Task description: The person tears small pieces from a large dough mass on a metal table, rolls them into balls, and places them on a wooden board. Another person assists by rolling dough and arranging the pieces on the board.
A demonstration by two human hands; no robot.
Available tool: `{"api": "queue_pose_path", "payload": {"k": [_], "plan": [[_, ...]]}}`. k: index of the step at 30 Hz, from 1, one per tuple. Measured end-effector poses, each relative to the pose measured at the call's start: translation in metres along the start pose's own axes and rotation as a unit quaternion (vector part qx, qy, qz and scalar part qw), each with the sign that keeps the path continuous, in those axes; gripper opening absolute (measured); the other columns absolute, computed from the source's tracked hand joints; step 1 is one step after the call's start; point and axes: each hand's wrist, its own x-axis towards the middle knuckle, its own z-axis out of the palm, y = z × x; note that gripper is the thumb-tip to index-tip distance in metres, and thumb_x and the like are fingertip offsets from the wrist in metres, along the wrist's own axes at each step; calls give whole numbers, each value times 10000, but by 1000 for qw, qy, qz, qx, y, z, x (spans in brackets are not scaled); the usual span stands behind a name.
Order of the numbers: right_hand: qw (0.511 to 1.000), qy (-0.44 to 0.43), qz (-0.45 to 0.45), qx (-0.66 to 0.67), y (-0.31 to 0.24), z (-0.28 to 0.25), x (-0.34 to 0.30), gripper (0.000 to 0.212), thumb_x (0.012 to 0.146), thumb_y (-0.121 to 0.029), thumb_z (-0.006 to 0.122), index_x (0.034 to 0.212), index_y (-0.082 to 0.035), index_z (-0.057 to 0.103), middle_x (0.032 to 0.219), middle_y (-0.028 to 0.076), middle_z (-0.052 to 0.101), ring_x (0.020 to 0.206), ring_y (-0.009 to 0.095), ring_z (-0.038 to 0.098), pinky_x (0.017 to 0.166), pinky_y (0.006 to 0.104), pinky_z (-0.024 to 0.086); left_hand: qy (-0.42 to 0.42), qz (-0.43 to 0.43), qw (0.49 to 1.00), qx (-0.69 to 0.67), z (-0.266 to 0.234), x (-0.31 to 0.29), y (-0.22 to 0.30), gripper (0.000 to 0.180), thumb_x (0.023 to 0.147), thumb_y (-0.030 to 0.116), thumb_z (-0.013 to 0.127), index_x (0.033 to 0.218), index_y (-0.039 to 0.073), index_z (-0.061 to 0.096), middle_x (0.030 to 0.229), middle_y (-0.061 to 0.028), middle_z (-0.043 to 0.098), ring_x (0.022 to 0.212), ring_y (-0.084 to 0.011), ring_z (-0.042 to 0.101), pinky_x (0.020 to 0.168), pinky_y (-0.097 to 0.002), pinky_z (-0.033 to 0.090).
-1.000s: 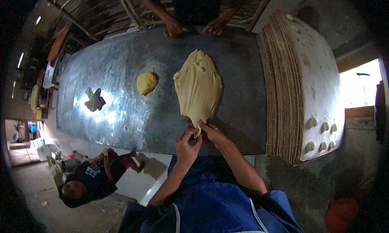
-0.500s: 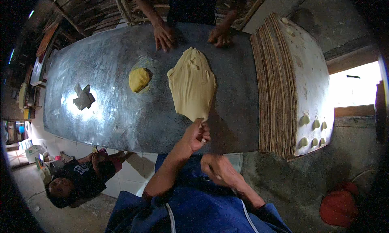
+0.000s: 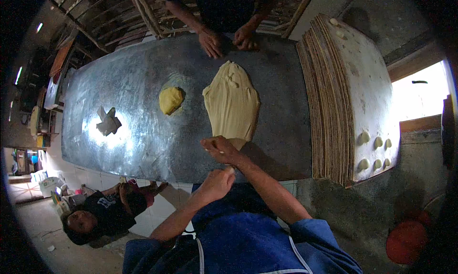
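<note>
A large pale sheet of dough (image 3: pixel 231 104) lies stretched lengthwise on the dark tabletop (image 3: pixel 143 145), broad in the middle with folds along it. Across its near end reaches my right hand (image 3: pixel 222 149), fingers bent together and pointing left; what they grip is hidden. Close to the near table edge, my left hand (image 3: pixel 217 184) is closed in a fist, and a small pale bit of dough (image 3: pixel 230 169) shows at its top. To the left of the sheet rests a yellow lump of dough (image 3: pixel 171 101).
A co-worker's hands (image 3: pixel 210 42) rest at the far edge. At right stands a tall stack of boards (image 3: pixel 329 102) with small pale dough pieces on the outer one. A grey folded object (image 3: pixel 109 121) lies at left. Another person (image 3: pixel 109 207) is beyond the near left edge.
My left hand has come away from the sheet's near end, back toward the table edge. My right hand has swung up and left over that end. The co-worker's hands have drawn closer together.
</note>
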Motion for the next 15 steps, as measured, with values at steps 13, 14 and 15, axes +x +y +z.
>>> {"api": "queue_pose_path", "payload": {"k": [13, 14, 15], "plan": [[841, 192, 23, -505, -7, -106, -192, 256, 966, -191, 631, 1131, -34, 516, 1025, 188, 508, 965, 353, 489, 824, 508, 379, 372, 40, 782, 498, -35, -35, -197, 205, 991, 138, 548, 1107, -27, 588, 1099, -242, 567, 1009, -453, 538, 1004, -603, 374], [807, 229, -52, -542, 2, -121, -165, 322, 951, -213, 651, 1164, -30, 493, 1012, 194, 510, 956, 350, 492, 825, 499, 380, 414, 11, 786, 459, -45, -4, -190, 230, 995, 147, 556, 1138, -32, 571, 1095, -248, 558, 1012, -452, 538, 1000, -602, 379], [802, 261, -71, -532, 11, -110, -143, 355, 942, -221, 664, 1177, -30, 480, 996, 194, 514, 938, 347, 498, 826, 496, 382, 452, -14, 787, 420, -58, 26, -180, 258, 998, 155, 564, 1170, -37, 555, 1092, -255, 548, 1016, -452, 537, 996, -601, 383]]}}
